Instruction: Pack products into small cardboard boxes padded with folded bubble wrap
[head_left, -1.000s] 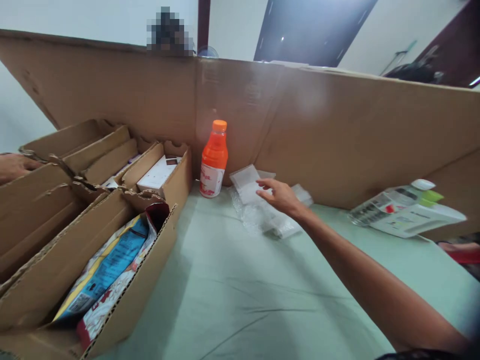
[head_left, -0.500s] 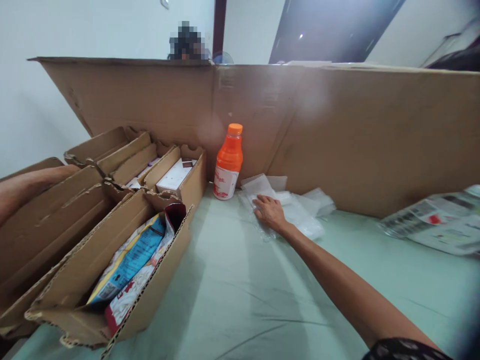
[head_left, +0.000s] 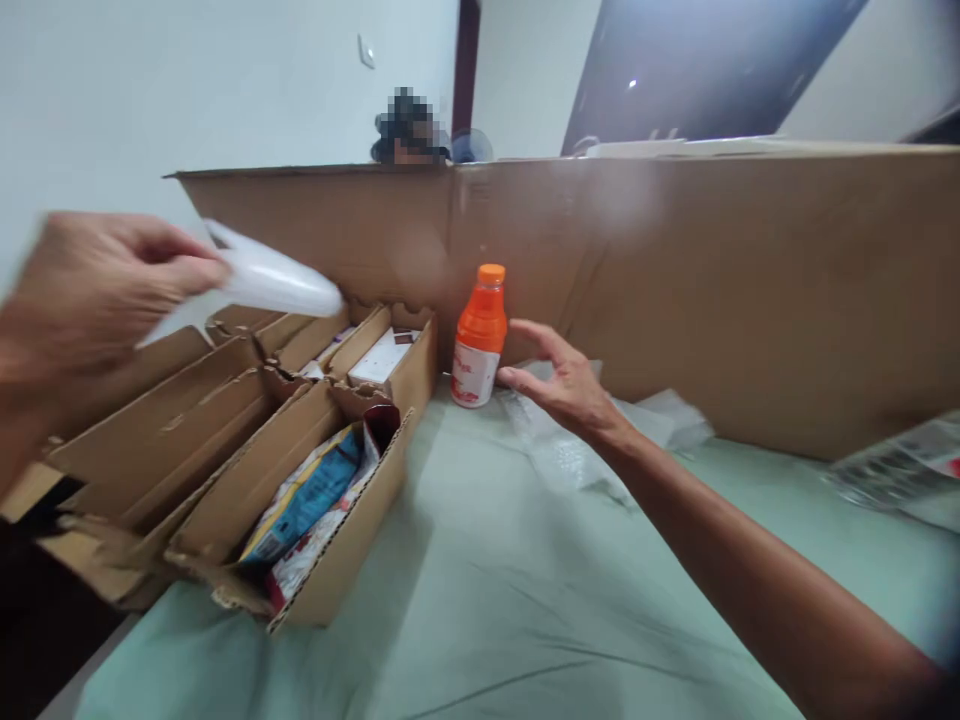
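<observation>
My left hand (head_left: 112, 290) is raised over the cardboard boxes at the left, pinching a glossy white plastic piece (head_left: 281, 282) by one end. Motion blurs it, so its exact kind is unclear. My right hand (head_left: 566, 385) is open, thumb and fingers apart, just right of an orange bottle (head_left: 480, 335). The bottle stands upright, with an orange cap and a white-and-red label. Whether the fingertips touch it I cannot tell. Under and behind that hand lie clear plastic bags (head_left: 555, 455) on the pale green cloth (head_left: 465, 600).
Open cardboard boxes (head_left: 352, 550) stand in rows at the left; the front one holds a blue-and-yellow packet (head_left: 315, 495). A tall cardboard panel (head_left: 720, 290) runs along the back. A clear printed package (head_left: 900, 465) lies far right. Beyond the panel, a person's head (head_left: 409, 125) shows.
My left hand has come up from the boxes with the white plastic piece. My right hand has lifted off the plastic bags and opened beside the bottle. The view has shifted.
</observation>
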